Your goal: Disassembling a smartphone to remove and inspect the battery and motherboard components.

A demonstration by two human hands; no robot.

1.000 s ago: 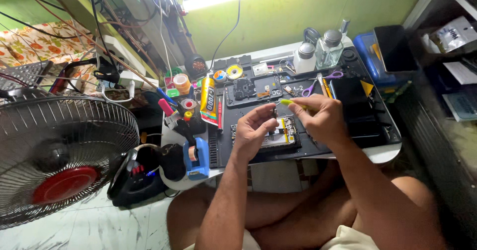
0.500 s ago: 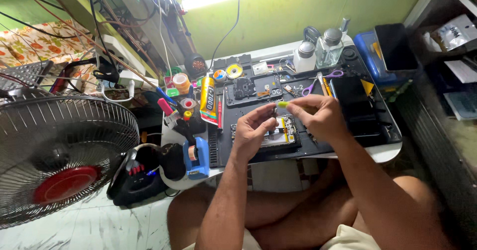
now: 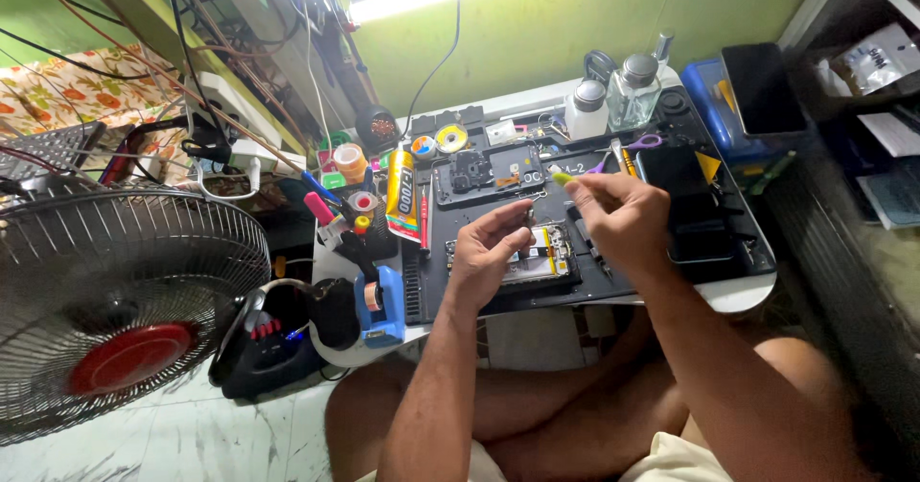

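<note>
Since a second ago the right hand [image 3: 618, 216], pinching a yellow-green tool [image 3: 559, 177], has barely shifted. The left hand [image 3: 487, 252] pinches what seems a tiny part just above the opened phone [image 3: 537, 257] on the black mat [image 3: 441, 286].

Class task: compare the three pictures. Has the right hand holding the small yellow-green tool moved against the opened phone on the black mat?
No: the right hand stays above the opened phone's upper right corner.

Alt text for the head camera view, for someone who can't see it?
A seated person's left hand and right hand hover over an opened phone on a dark work mat, right fingers pinching a small yellow-green tool. A fan stands left.
</note>
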